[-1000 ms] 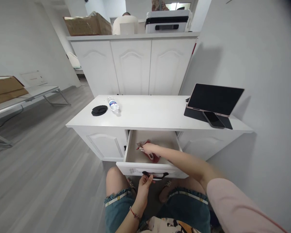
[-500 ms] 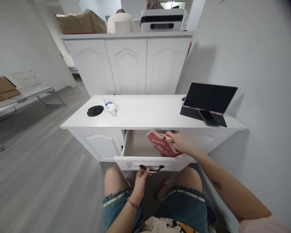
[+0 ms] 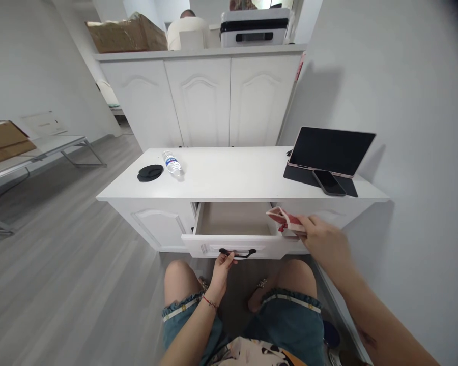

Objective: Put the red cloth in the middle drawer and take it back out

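Note:
My left hand (image 3: 224,262) has its fingers hooked around the black handle (image 3: 239,253) of a white drawer (image 3: 202,247). The drawer is pulled part way out of the white cabinet, and its visible inside is bare. My right hand (image 3: 320,235) grips a red cloth pouch (image 3: 288,220) with a pale edge and a small red dangling bit. It holds the pouch just above the drawer's right front corner, apart from my left hand. The far side of the pouch is hidden by my fingers.
On the white cabinet top (image 3: 229,173) lie a black round object (image 3: 150,173), a water bottle (image 3: 172,163), a propped tablet (image 3: 332,150) and a phone (image 3: 328,183). Behind are taller cabinets with a carton (image 3: 125,35), a white case (image 3: 254,30) and a seated person (image 3: 189,30).
My right hand has carried the pouch to the right and turned it, out from over the drawer's middle. The drawer has slid in slightly with my left hand on its handle.

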